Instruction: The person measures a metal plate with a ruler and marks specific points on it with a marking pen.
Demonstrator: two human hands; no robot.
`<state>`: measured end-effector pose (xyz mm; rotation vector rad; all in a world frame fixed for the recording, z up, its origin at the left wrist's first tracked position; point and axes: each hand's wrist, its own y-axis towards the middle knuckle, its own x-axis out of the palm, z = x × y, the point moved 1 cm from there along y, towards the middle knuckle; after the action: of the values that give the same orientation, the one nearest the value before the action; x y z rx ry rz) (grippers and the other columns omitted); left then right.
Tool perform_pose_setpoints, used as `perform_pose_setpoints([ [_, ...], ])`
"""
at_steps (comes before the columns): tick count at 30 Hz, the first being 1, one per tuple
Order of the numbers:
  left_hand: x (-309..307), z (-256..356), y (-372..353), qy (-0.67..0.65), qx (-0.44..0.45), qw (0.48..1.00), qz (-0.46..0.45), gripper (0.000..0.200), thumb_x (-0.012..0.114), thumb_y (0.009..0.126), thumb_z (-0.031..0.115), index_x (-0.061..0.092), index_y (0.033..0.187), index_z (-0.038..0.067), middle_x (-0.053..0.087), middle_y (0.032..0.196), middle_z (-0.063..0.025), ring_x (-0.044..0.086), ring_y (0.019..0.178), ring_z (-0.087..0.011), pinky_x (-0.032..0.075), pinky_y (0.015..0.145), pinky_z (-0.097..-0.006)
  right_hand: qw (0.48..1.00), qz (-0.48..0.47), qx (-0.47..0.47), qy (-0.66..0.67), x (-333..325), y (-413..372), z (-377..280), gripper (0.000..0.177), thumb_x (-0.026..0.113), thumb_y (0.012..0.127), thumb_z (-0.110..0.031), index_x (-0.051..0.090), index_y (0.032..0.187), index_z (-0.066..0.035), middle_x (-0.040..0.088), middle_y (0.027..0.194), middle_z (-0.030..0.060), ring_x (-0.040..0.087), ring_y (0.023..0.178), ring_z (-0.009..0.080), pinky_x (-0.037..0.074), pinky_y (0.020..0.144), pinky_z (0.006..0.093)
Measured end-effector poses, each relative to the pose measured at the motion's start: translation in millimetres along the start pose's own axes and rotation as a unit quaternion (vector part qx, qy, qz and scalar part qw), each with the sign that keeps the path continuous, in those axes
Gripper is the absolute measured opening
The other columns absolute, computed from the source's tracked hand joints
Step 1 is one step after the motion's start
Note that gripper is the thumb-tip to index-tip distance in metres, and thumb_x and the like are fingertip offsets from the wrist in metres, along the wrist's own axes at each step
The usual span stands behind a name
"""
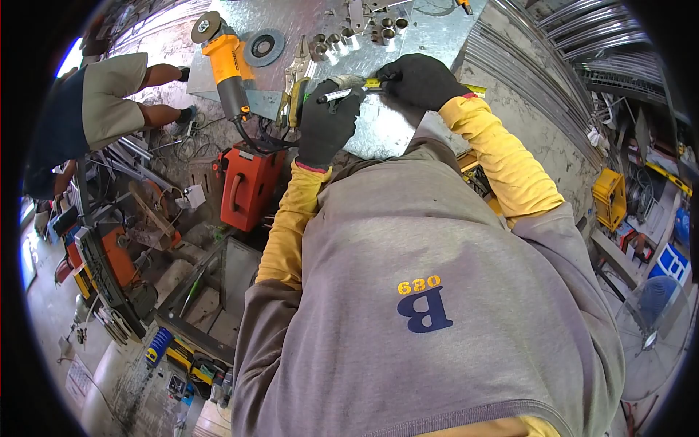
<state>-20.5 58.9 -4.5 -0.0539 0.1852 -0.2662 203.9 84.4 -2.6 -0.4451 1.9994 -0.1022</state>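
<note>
My left hand (329, 122), in a black glove, is closed around a white marker (335, 95) with a dark tip, over the front of the metal tabletop. Just right of it, my right hand (421, 81), gloved in black too, pinches a yellow tape measure (373, 84); more of its yellow strip shows past the wrist. A greyish round piece (348, 80) lies between the two hands, partly hidden. Beside my left hand rest locking pliers (297, 73). Several short shiny metal tubes (333, 42) stand beyond the hands.
An orange angle grinder (227, 67) and a flap disc (263, 48) lie on the metal table (382, 127). Below its left side stands a red machine (249, 188) with cables. Another person (109, 102) is at far left. Long metal tubes (531, 80) and a fan (652, 328) occupy the right.
</note>
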Motion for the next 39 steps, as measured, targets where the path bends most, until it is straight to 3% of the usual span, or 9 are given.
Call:
perform_pose_setpoints([
  [22, -4.0, -3.2, -0.6, -0.037, -0.098, 0.995, -0.003, 0.019, 0.071, 0.101, 0.017, 0.074, 0.115, 0.005, 0.065, 0.075, 0.0013, 0.056, 0.056, -0.0055, 0.045, 0.048, -0.0249, 1.0, -0.008, 0.004, 0.014, -2.5, -0.4, 0.9, 0.032, 0.068, 0.093, -0.037, 0.081, 0.117, -0.021, 0.078, 0.108, 0.0109, 0.074, 0.101, 0.0328, 0.058, 0.091, 0.0453],
  [24, -4.3, -18.7, 5.3, -0.118, 0.043, 0.987, 0.1, 0.027, 0.062, 0.108, 0.023, 0.073, 0.115, -0.001, 0.067, 0.082, -0.0017, 0.062, 0.062, -0.0081, 0.056, 0.059, -0.027, 0.999, -0.013, 0.006, 0.03, -6.4, -4.6, -2.2, 0.032, 0.068, 0.093, -0.036, 0.081, 0.117, -0.021, 0.078, 0.107, 0.0119, 0.073, 0.1, 0.0341, 0.058, 0.09, 0.0461],
  [27, -22.5, -13.8, 3.7, -0.203, -0.014, 0.974, 0.099, 0.043, 0.046, 0.115, 0.032, 0.068, 0.117, -0.005, 0.069, 0.09, -0.0053, 0.069, 0.074, -0.0131, 0.062, 0.075, -0.0321, 0.998, -0.022, 0.01, 0.054, -5.8, -3.2, -0.3, 0.032, 0.067, 0.093, -0.036, 0.081, 0.118, -0.021, 0.077, 0.105, 0.0129, 0.073, 0.099, 0.0351, 0.057, 0.088, 0.0471],
  [28, -36.8, -14.4, -1.4, -0.021, 0.061, 0.996, 0.057, 0.055, 0.035, 0.117, 0.045, 0.062, 0.119, -0.003, 0.069, 0.094, -0.0071, 0.072, 0.083, -0.0171, 0.063, 0.08, -0.0346, 0.998, 0.015, -0.019, 0.062, -1.0, -3.3, 4.2, 0.033, 0.067, 0.094, -0.035, 0.08, 0.119, -0.019, 0.078, 0.099, 0.0137, 0.073, 0.092, 0.0341, 0.057, 0.086, 0.0463],
  [31, -37.5, -19.6, -7.3, -0.084, 0.132, 0.98, 0.123, 0.038, 0.041, 0.117, 0.029, 0.062, 0.117, -0.004, 0.073, 0.097, -0.0125, 0.072, 0.077, -0.0208, 0.059, 0.069, -0.0355, 0.982, -0.015, 0.019, 0.19, 2.7, -3.2, 16.0, 0.034, 0.068, 0.095, -0.034, 0.079, 0.121, -0.016, 0.077, 0.092, 0.0143, 0.073, 0.084, 0.0323, 0.056, 0.082, 0.0445],
  [32, -51.1, -47.6, -3.0, 0.14, 0.23, 0.951, 0.149, 0.041, 0.036, 0.118, 0.034, 0.057, 0.117, -0.002, 0.071, 0.089, -0.0131, 0.069, 0.07, -0.0209, 0.058, 0.066, -0.0361, 0.974, -0.025, 0.038, 0.221, 3.3, -2.9, 18.0, 0.034, 0.069, 0.096, -0.034, 0.079, 0.12, -0.012, 0.077, 0.089, 0.0143, 0.072, 0.077, 0.0298, 0.056, 0.08, 0.0425],
  [33, -50.8, -38.5, -5.9, 0.14, 0.232, 0.95, 0.153, 0.041, 0.036, 0.118, 0.034, 0.057, 0.117, -0.002, 0.071, 0.089, -0.0131, 0.069, 0.07, -0.0209, 0.058, 0.066, -0.0361, 0.975, -0.024, 0.035, 0.218, 2.1, -4.2, 18.4, 0.034, 0.069, 0.096, -0.034, 0.079, 0.12, -0.012, 0.077, 0.089, 0.0143, 0.072, 0.077, 0.0298, 0.056, 0.08, 0.0425],
  [35, -48.3, -13.3, -19.1, -0.142, 0.017, 0.985, 0.093, 0.068, 0.032, 0.112, 0.065, 0.054, 0.115, 0.0, 0.064, 0.088, -0.0096, 0.067, 0.08, -0.0186, 0.055, 0.075, -0.0307, 0.96, -0.018, 0.08, 0.267, 0.8, -9.7, 18.9, 0.034, 0.068, 0.097, -0.033, 0.079, 0.119, -0.011, 0.078, 0.091, 0.0139, 0.073, 0.078, 0.0284, 0.056, 0.08, 0.0415],
  [39, -50.7, -27.5, -24.0, -0.207, -0.038, 0.972, 0.106, 0.062, 0.036, 0.114, 0.059, 0.06, 0.116, 0.001, 0.06, 0.081, -0.0053, 0.056, 0.069, -0.0129, 0.048, 0.065, -0.0285, 0.964, 0.001, 0.061, 0.258, -3.2, -21.5, 11.7, 0.045, 0.078, 0.088, -0.044, 0.079, 0.12, -0.012, 0.079, 0.096, 0.0145, 0.074, 0.085, 0.0291, 0.057, 0.085, 0.0405],
])
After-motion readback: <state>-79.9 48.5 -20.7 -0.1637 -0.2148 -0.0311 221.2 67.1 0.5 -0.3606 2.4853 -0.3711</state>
